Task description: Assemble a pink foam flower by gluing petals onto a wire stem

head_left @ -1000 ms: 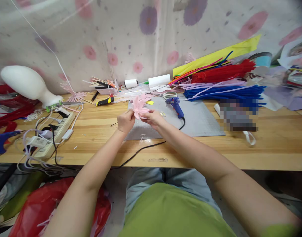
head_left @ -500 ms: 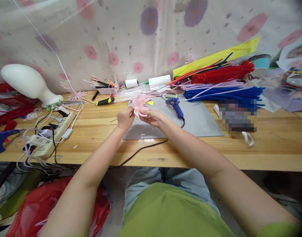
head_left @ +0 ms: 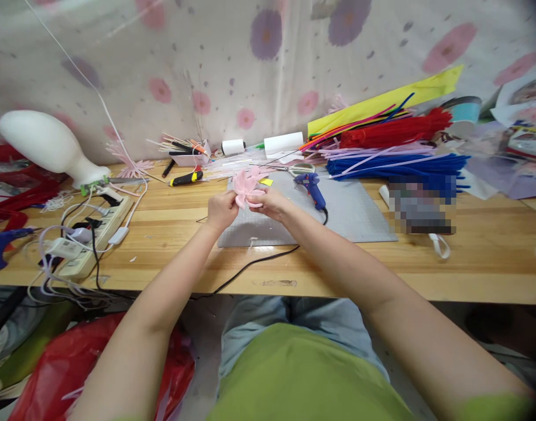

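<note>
A pink pipe-cleaner flower (head_left: 247, 186) with looped petals is held up between both hands, above the left part of a grey cutting mat (head_left: 351, 216). My left hand (head_left: 223, 209) is closed at the flower's left side, and a thin dark wire sticks out left of that fist. On the other side my right hand (head_left: 270, 204) pinches the lower right petals between thumb and fingers. The fingertips are partly hidden behind the petals. A blue glue gun (head_left: 311, 188) lies on the mat to the right of my right hand.
Blue pipe cleaners (head_left: 404, 166) and red ones (head_left: 395, 130) lie at the back right. Scissors (head_left: 301, 169) and a yellow-black utility knife (head_left: 186, 178) lie behind the hands. At left are a power strip (head_left: 99, 234), a white foam head form (head_left: 48, 143) and another glue gun (head_left: 7, 245).
The flower has turned slightly in my hands, and its petals sit a little differently. Both hands stay in nearly the same place.
</note>
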A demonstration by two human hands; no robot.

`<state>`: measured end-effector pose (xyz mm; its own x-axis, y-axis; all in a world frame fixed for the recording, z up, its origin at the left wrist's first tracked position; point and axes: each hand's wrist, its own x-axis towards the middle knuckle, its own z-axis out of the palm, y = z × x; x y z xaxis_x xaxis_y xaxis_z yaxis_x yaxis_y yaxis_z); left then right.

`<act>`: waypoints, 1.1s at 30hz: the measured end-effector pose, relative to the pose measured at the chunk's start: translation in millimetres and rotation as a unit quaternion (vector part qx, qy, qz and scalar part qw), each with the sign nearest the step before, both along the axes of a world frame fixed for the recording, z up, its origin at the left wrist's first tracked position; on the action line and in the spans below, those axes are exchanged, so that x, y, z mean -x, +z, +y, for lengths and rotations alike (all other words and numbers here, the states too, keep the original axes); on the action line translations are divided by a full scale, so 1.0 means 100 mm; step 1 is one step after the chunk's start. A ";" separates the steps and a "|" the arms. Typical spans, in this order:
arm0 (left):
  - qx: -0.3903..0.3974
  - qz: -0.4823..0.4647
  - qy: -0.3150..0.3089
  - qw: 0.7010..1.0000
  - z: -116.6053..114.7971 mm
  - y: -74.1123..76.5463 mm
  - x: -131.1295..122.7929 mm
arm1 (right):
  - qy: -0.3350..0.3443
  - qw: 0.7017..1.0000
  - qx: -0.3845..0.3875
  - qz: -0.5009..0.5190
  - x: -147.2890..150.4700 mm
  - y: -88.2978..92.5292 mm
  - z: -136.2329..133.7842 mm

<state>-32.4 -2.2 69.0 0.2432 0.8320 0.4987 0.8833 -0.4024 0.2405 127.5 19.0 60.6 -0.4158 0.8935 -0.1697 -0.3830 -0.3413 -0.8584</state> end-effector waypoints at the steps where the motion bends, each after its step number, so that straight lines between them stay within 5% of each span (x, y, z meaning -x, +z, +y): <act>1: -0.001 0.000 -0.004 1.000 0.00 0.00 0.01 | 0.001 1.000 -0.005 -0.001 0.00 0.00 0.00; 13: 0.021 -0.005 -0.037 0.999 0.02 0.02 0.09 | 0.011 1.000 -0.026 -0.010 -0.02 -0.01 -0.01; 22: 0.116 0.005 -0.028 0.993 0.10 0.00 0.11 | 0.014 0.997 -0.013 -0.076 -0.21 0.02 -0.05; 33: 0.177 0.120 0.055 0.975 0.01 0.10 -0.08 | 0.008 0.998 0.026 -0.059 -0.14 0.05 -0.09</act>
<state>-24.0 -1.1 79.3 0.2176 0.9692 0.1151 0.9645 -0.2316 0.1273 142.0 9.6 65.8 -0.4052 0.8751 -0.2647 -0.2743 -0.3926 -0.8779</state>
